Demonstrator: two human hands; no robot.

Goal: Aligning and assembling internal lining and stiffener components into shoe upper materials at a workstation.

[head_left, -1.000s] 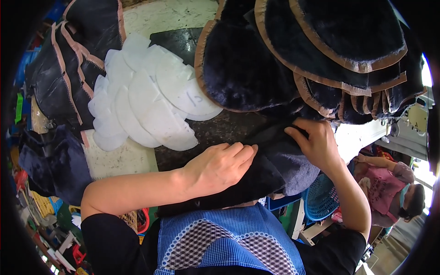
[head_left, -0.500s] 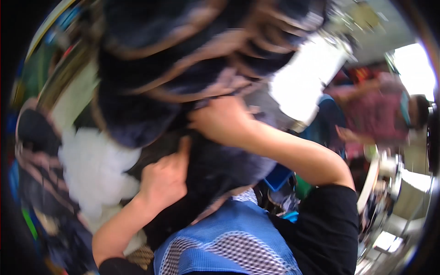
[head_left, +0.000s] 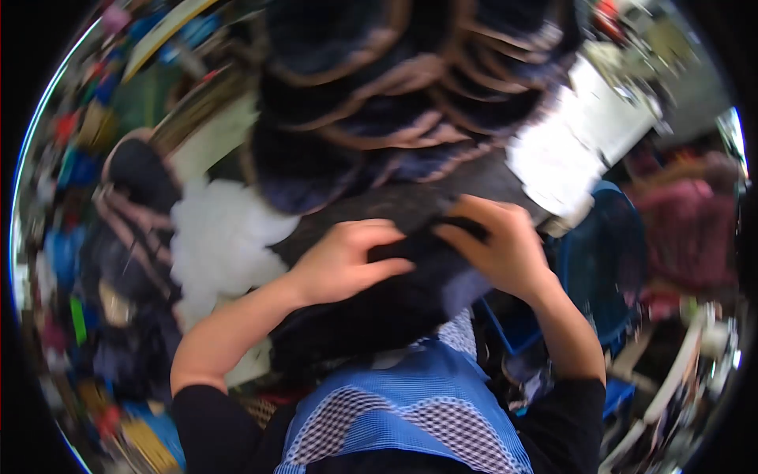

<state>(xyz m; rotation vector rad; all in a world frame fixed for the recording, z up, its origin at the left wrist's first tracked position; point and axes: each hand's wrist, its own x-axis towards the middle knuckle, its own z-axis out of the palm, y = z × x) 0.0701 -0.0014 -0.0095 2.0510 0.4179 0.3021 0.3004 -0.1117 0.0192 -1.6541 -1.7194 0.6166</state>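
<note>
A soft black and blue-grey fabric piece (head_left: 371, 320) is spread along the near edge of the dark, worn surface (head_left: 489, 186), just beyond the blue checked cloth apron (head_left: 379, 423). At the bare left-hand grip (head_left: 343, 261), set over the fabric, thumb and fingers are held apart; at the bare right-hand grip (head_left: 501, 245), they are curved over its far side (whether any cloth is pinched there cannot be told). Farther off, dark navy plush pieces with tan-brown edging (head_left: 312, 170) are heaped; rounded, whitish sheets (head_left: 225, 245) are piled to the left.
</note>
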